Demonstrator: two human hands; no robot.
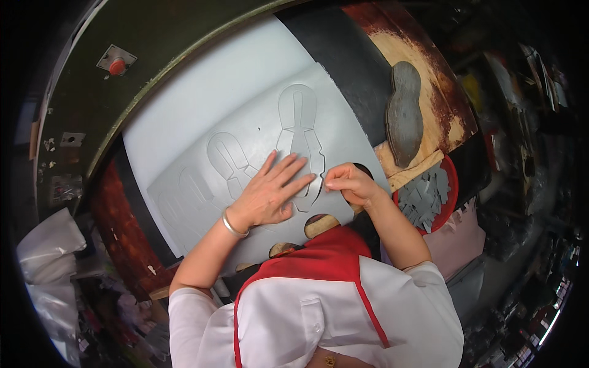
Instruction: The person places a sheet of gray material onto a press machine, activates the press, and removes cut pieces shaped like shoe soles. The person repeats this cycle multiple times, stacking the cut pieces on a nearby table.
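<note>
A large grey sheet (245, 138) lies over a white board (202, 86), with several sole-shaped outlines cut into it. My left hand (273, 190) rests flat on the sheet, fingers spread over the lower part of the rightmost cut sole shape (297, 107). Beside that shape's right edge, a dark wavy gap shows where the cut has parted. My right hand (353, 184) is at this gap, thumb and fingers pinched together. Whatever sits between those fingertips is too small to make out. Rounded cut-out holes (321, 226) open along the sheet's near edge.
A dark green machine beam (184, 46) with a red button (116, 65) spans the far left. On a worn wooden surface (438, 98) at right lies a stack of sole-shaped pieces (405, 113). Below it, a red basin (454, 184) holds grey scraps. Clear plastic (52, 245) hangs at left.
</note>
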